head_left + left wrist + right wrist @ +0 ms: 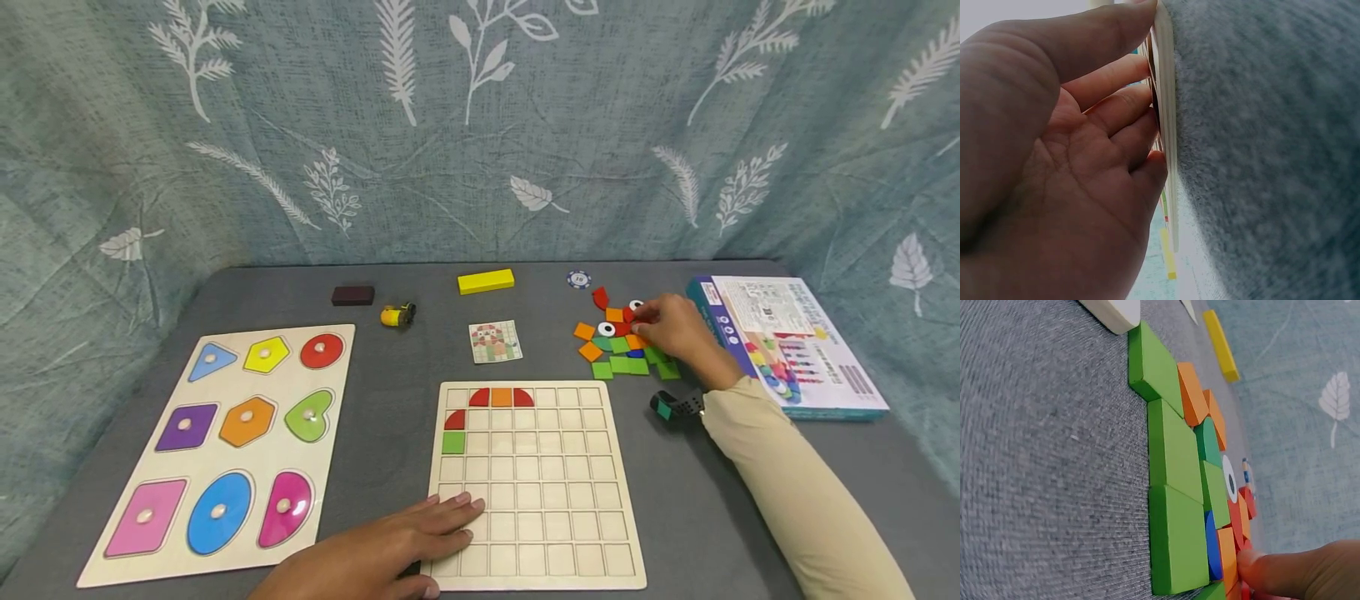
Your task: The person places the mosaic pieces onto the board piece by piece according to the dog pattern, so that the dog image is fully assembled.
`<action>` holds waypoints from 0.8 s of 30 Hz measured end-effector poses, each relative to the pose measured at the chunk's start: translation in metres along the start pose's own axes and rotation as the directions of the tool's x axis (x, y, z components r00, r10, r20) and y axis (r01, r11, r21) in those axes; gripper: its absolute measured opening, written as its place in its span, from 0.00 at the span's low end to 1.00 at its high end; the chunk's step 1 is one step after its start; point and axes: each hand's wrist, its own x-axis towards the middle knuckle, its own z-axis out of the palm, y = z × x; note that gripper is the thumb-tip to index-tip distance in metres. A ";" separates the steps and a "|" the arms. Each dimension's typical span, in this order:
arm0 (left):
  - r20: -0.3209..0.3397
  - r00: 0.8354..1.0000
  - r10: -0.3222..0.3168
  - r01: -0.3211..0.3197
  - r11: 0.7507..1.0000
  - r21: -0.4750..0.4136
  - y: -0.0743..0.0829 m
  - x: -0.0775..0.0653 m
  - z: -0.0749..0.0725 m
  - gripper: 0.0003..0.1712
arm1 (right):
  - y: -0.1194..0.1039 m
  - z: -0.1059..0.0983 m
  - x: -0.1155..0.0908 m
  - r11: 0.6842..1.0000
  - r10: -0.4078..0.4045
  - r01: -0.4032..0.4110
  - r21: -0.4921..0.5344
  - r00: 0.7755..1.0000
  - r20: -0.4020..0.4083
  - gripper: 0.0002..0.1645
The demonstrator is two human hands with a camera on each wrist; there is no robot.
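In the head view my left hand (397, 546) rests on the lower left corner of a wooden grid board (546, 500). Its fingers lie almost straight on the surface, the thumb by the near edge. Along the board's upper left sit several tiles: red quarter-rounds (478, 397), an orange square (501, 397) and a green square (453, 442). At the loose tile pile my right hand (678, 333) pinches a red tile (628, 316) with its fingertips. Green tiles (1179, 540), an orange tile (1227, 556) and a blue piece (1212, 544) lie beside those fingers in the right wrist view.
A shape puzzle board (225, 454) lies left. Behind the grid board is a small picture card (496, 342). A yellow block (486, 282), dark block (352, 295), toy bee (397, 314) and poker chip (579, 279) sit farther back. A box (795, 350) lies right.
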 end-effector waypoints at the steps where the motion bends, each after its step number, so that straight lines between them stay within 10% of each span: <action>1: 0.001 1.000 0.001 -0.001 1.000 0.002 0.000 0.000 0.000 0.32 | -0.001 0.000 0.000 1.000 0.004 -0.004 -0.003 1.000 0.008 0.16; 24: 0.009 1.000 -0.002 0.002 1.000 0.012 0.002 0.001 -0.003 0.32 | -0.004 -0.006 0.000 0.999 -0.039 0.039 0.003 0.996 0.077 0.10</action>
